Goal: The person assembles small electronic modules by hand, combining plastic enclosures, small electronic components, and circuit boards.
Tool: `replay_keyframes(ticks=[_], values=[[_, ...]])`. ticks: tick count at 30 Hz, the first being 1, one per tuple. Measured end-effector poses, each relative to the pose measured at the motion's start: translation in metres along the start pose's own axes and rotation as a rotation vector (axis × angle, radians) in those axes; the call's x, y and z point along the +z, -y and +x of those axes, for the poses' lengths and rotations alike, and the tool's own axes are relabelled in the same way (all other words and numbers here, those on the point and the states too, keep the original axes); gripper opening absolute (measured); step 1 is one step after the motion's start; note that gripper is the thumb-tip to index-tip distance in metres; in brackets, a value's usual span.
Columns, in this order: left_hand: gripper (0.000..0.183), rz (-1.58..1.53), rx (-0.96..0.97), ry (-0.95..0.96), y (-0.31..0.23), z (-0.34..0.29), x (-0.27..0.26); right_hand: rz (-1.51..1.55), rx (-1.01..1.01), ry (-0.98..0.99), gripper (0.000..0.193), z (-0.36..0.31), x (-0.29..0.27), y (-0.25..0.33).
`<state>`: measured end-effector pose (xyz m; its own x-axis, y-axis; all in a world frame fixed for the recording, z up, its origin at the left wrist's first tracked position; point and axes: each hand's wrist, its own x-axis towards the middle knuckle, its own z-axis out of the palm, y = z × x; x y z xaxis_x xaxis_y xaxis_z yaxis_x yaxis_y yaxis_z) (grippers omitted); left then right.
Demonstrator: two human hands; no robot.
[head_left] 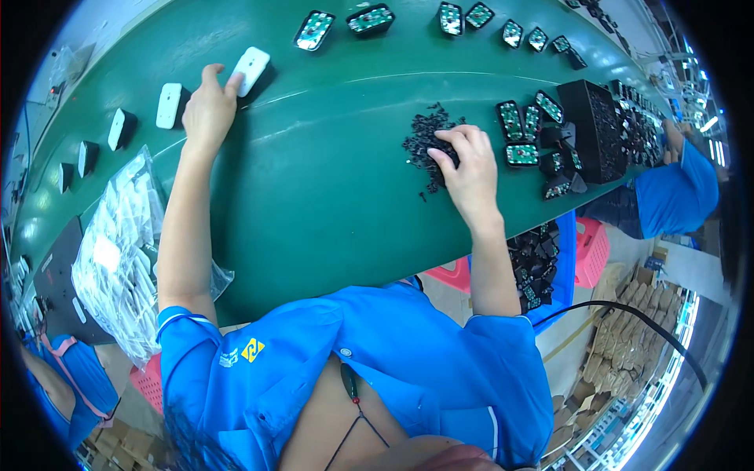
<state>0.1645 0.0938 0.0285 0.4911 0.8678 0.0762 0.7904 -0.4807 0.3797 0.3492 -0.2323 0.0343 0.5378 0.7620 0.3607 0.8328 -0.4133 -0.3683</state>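
Observation:
My left hand [210,108] is at the row of units on the far left of the green table, its fingers apart. One of its digits touches the lower left edge of a white-faced black case [252,69]. A second white-faced case [169,106] stands just left of that hand. My right hand [470,161] reaches over a loose pile of tiny black pieces [428,129] that look like screws. Its thumb and forefinger are curved, with a gap between the tips at the pile's right side. Whether a piece lies under those fingers is hidden.
Black cases with green circuit boards [315,30] line the table's [330,204] far side; more [521,155] lie right, beside a black box [593,129]. A clear plastic bag [118,251] lies left. A blue crate [564,271] of black parts stands below. Co-workers [675,192] are at both sides.

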Motion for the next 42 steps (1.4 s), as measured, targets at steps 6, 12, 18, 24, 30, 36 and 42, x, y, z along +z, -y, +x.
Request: replay_keyframes(ticks=[6, 12, 18, 24, 30, 36, 42], values=[[0.043, -0.106, 0.232, -0.231, -0.034, -0.05, -0.035, -0.088, -0.063, -0.039, 0.007, 0.004, 0.003, 0.003], [0.036, -0.403, 0.396, -0.144, -0.038, -0.115, -0.069, -0.097, -0.071, -0.115, 0.005, 0.007, 0.001, 0.005], [0.026, -0.401, 0.367, -0.069, 0.004, -0.173, -0.076, 0.3, 0.159, -0.056, 0.006, 0.013, 0.0, 0.021], [0.02, -0.283, 0.284, 0.005, 0.037, -0.219, -0.073, 0.668, 0.252, 0.046, 0.007, 0.018, 0.016, 0.029], [0.018, -0.273, 0.117, -0.145, 0.069, -0.252, -0.094, 0.826, 0.209, 0.185, 0.008, 0.028, 0.036, 0.032], [0.022, 0.069, -0.032, -0.44, 0.148, -0.245, -0.118, 0.866, 0.225, 0.205, 0.008, 0.029, 0.052, 0.054], [0.03, 0.554, -0.04, -0.386, 0.172, -0.226, -0.102, 0.894, 0.182, 0.192, 0.008, 0.022, 0.055, 0.068]])
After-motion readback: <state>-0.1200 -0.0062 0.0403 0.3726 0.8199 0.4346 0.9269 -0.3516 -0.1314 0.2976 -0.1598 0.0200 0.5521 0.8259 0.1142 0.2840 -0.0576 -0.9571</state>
